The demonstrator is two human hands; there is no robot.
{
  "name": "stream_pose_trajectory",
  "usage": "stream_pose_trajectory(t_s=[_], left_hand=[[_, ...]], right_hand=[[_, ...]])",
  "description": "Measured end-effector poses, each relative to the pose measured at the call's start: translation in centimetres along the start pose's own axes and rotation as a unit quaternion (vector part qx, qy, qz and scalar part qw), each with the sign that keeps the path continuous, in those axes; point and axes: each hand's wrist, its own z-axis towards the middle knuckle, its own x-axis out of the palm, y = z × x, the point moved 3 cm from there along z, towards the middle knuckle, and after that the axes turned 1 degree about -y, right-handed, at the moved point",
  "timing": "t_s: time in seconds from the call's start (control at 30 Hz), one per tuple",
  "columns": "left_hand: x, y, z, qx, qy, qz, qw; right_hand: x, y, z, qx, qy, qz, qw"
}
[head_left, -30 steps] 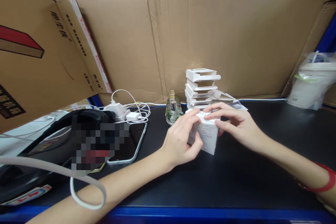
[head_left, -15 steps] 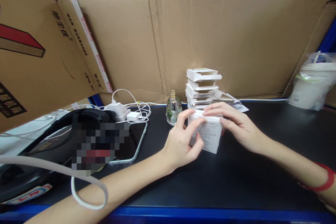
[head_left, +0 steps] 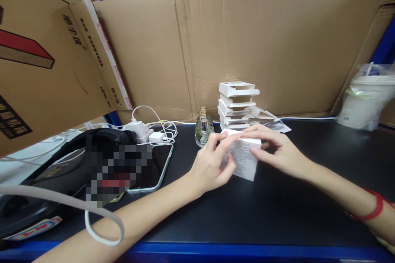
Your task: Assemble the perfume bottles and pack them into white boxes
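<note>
A small white box (head_left: 244,159) with fine grey print on its near face stands upright on the black tabletop. My left hand (head_left: 214,163) grips its left side, with fingers curled over the top edge. From the right, my right hand (head_left: 276,150) holds the box too, its thumb on the printed face and its fingers over the top; the fingertips of both hands meet there. Just behind the box rises a stack of open white boxes (head_left: 237,104), and flattened white cardboard (head_left: 268,117) lies beside the stack. What is inside the held box is hidden.
A glass bottle (head_left: 203,131) with a metallic top stands left of the stack. Farther left lie a tablet (head_left: 154,166), white chargers with cables (head_left: 158,136) and a black headset (head_left: 61,168). A bagged cup (head_left: 359,100) is at right. Cardboard panels (head_left: 262,45) wall the back.
My right thumb has slid from the box's top right corner down onto its printed face. The left fingers have shifted slightly along the top edge. The box stays nearly in place.
</note>
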Motion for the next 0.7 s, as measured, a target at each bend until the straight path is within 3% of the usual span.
stream_pose_trajectory(t_s=[0.13,0.23,0.33,0.43,0.57,0.7], left_hand=[[0.4,0.5,-0.1,-0.025,0.015,-0.059,0.998],[0.6,0.7,0.0,-0.051,0.032,-0.099,0.993],[0.9,1.0,-0.1,-0.103,0.072,-0.131,0.983],[1.2,1.1,-0.1,-0.137,0.08,-0.163,0.974],[1.4,1.7,-0.3,-0.187,0.099,-0.183,0.96],[1.3,2.2,-0.3,-0.232,0.138,-0.115,0.956]], right_hand=[[0.4,-0.7,-0.3,0.066,0.015,0.023,0.997],[1.5,-1.4,-0.7,0.117,0.115,0.048,0.985],[2.4,-1.8,-1.1,0.12,0.207,0.011,0.971],[2.6,-1.9,-1.3,0.12,0.21,0.021,0.97],[2.9,-2.3,-1.6,0.2,0.23,0.132,0.943],[3.0,-2.1,-1.3,0.208,0.224,0.183,0.934]])
